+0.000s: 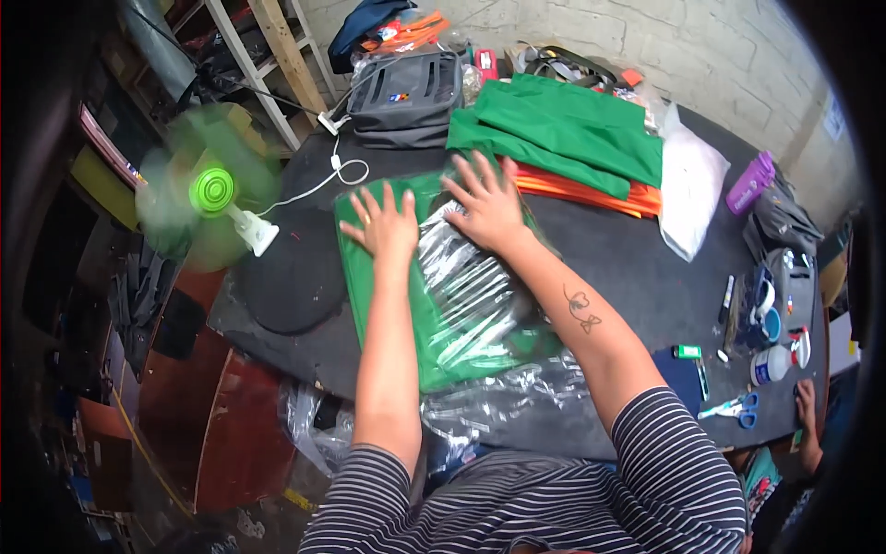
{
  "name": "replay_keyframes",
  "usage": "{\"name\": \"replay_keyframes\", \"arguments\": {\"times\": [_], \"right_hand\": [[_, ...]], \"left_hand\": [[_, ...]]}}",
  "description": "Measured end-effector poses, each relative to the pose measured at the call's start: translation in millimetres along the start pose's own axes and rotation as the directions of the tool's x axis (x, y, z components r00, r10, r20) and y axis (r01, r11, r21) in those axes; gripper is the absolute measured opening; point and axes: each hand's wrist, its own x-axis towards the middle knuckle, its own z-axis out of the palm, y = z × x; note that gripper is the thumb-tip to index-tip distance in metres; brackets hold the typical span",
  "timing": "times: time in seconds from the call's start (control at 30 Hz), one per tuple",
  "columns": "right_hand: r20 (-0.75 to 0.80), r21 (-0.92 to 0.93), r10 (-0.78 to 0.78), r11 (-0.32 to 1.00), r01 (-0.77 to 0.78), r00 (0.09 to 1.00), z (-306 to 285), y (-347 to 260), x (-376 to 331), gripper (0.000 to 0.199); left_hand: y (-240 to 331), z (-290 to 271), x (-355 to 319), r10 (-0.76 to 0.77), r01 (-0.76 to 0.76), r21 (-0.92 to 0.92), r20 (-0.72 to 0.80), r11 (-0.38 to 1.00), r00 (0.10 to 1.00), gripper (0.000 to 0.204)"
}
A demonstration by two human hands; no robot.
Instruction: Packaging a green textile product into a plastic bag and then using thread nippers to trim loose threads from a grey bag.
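A folded green cloth inside a clear plastic bag [452,314] lies flat on the dark table [609,249] in front of me. My left hand [383,224] presses palm-down on the bag's far left part, fingers spread. Beside it, my right hand [487,205] lies flat on the far right part, fingers also spread. Neither hand grips anything. The bag's open, crinkled end hangs toward me over the table's near edge.
A stack of folded green and orange cloth [563,138] sits beyond my hands, with a grey bag [406,97] to its left and a white pouch [692,185] to its right. A spinning green fan [217,189] stands at left. Scissors [734,406], bottles and another person's hand [808,402] are at right.
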Motion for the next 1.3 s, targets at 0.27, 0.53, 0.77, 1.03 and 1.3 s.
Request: {"name": "replay_keyframes", "arguments": {"times": [0.27,0.53,0.77,1.03,1.3], "right_hand": [[0.226,-0.063,0.171,0.985,-0.16,0.959,36,6,-21,0.06],[0.345,-0.03,0.211,0.976,-0.214,0.915,18,-8,-49,0.06],[0.428,-0.09,0.285,0.958,-0.274,0.858,6,-8,-33,0.062],[0.351,-0.128,0.186,0.98,-0.149,0.918,1,-15,45,0.043],[0.596,-0.083,0.324,0.935,-0.345,0.735,35,43,27,0.099]], "left_hand": [[-29,49,-15,0.023,-0.031,0.081,0.101,0.996,0.995,0.057],[-36,55,-33,0.072,-0.073,0.004,0.161,0.997,0.984,0.057],[-26,37,-27,0.068,-0.067,-0.014,0.291,0.998,0.954,0.059],[-21,7,-15,0.182,-0.164,-0.137,0.129,0.977,0.975,0.059],[-29,32,-19,0.245,-0.255,0.04,0.169,0.966,0.955,0.057]]}}
